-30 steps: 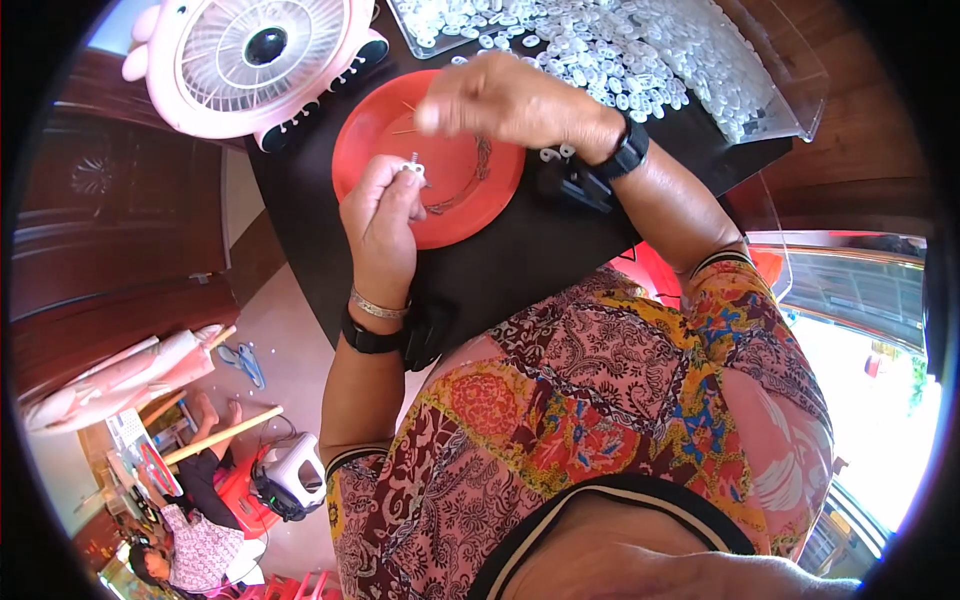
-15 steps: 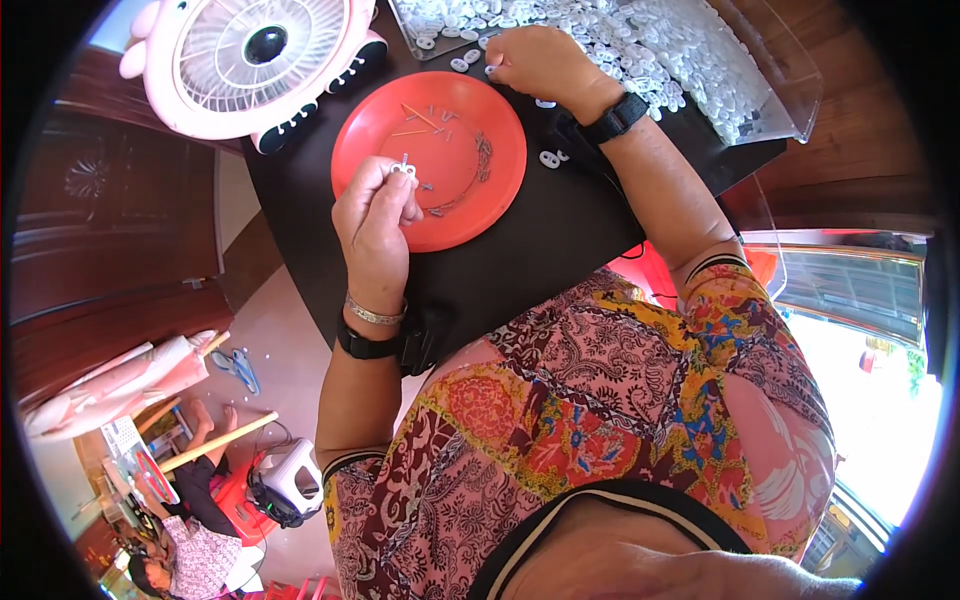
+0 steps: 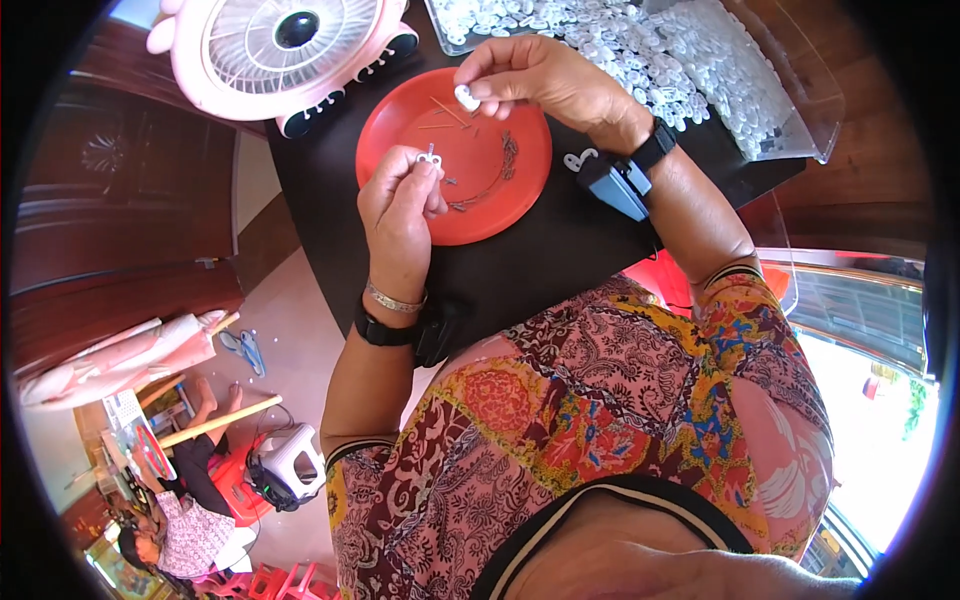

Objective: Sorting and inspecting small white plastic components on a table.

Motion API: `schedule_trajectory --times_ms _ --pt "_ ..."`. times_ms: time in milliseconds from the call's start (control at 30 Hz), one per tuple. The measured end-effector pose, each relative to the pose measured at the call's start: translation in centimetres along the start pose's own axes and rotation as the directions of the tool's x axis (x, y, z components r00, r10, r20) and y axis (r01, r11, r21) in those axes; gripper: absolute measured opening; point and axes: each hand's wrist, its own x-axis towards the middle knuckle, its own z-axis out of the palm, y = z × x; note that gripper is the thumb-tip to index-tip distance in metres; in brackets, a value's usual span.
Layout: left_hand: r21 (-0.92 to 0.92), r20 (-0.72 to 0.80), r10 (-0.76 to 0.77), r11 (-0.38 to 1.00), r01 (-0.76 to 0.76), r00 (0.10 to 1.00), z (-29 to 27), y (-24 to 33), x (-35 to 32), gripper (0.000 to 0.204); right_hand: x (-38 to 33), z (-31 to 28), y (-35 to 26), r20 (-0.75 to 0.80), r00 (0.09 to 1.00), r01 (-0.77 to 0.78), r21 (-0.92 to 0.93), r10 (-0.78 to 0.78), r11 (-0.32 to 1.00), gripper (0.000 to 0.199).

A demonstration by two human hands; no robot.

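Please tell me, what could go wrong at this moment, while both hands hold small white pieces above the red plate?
The left hand pinches a tiny white piece at its fingertips; it might slip and fall off the red plate. The right hand holds another white piece above thin sticks on the plate, which could be knocked. The pink fan beside the plate may blow light parts away.

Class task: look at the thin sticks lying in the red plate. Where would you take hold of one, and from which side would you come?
Grip one thin stick near its middle, coming straight down from above with two fingers across its width. It lies flat on the floor of the red plate, and the raised rim probably blocks a low approach from the side. The right hand is nearest but already pinches a small white piece.
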Motion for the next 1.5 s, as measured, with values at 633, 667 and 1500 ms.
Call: schedule_trajectory --times_ms 633,667,1500 --pt "0.008 0.017 -0.039 0.999 0.039 0.999 -0.1 -0.2 0.0 0.014 -0.6 3.6 -0.3 0.043 0.998 -0.032 -0.083 0.036 0.996 0.018" --pt "0.014 0.015 -0.049 0.999 0.049 0.999 -0.1 -0.2 0.0 0.014 -0.6 3.6 -0.3 0.042 0.998 -0.032 -0.082 0.036 0.996 0.018" --pt "0.084 -0.023 -0.02 0.996 0.022 1.0 0.3 -0.2 -0.3 0.016 -1.0 4.8 0.0 0.071 0.984 0.18 -0.318 -0.166 0.931 0.014"
